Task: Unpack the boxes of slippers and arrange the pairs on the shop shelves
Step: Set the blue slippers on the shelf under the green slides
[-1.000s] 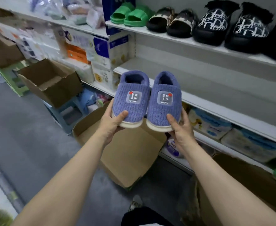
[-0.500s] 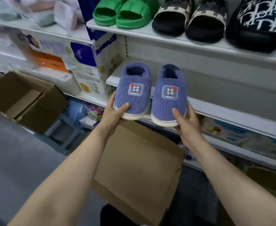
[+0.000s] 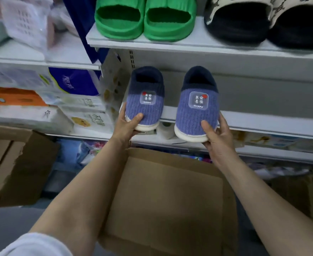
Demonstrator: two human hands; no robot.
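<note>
I hold a pair of blue knitted slippers with white soles, toes toward me. My left hand (image 3: 128, 124) grips the toe of the left slipper (image 3: 145, 100), thumb on top. My right hand (image 3: 216, 133) grips the toe of the right slipper (image 3: 198, 106) the same way. Their heels reach in over the front edge of the white middle shelf (image 3: 263, 121), the slippers a little apart. Below my arms an open cardboard box (image 3: 166, 196) stands on the floor.
The upper shelf (image 3: 189, 43) carries green slides (image 3: 144, 19) and black patterned slippers (image 3: 266, 21). Tissue packs (image 3: 74, 100) fill the shelves at left. Another cardboard box (image 3: 17, 163) sits at lower left, and a third (image 3: 311, 196) at right.
I have stepped closer to the shelves. Both hands have pushed the slippers forward and up, so their heels now lie over the middle shelf, and the pair has spread apart.
</note>
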